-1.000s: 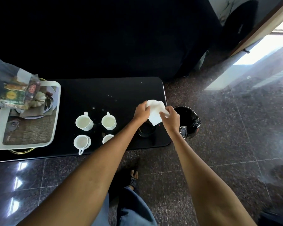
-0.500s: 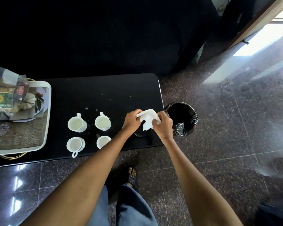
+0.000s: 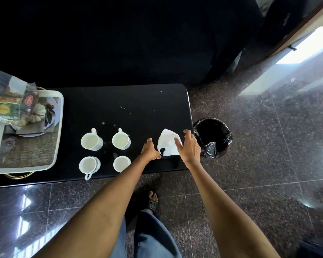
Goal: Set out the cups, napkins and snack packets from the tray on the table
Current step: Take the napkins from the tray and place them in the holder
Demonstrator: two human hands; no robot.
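A white napkin [image 3: 168, 144] lies draped over a dark round object near the right end of the black table [image 3: 119, 101]. My left hand [image 3: 150, 150] pinches the napkin's lower left edge. My right hand [image 3: 188, 146] rests on its right side with fingers spread and straight. Several white cups [image 3: 91, 141] stand in a square group left of my hands. The white tray [image 3: 58, 127] sits at the table's left end and holds snack packets [image 3: 7, 108] on a plate and a woven mat.
A bin with a black liner [image 3: 213, 137] stands on the floor right beside the table's right end. A dark sofa fills the space behind the table. My foot [image 3: 152, 200] is on the granite floor below the table's front edge.
The napkin, held up between both hands earlier, has come down and now lies spread over the dark object. My right hand has opened out on it. The camera has shifted slightly.
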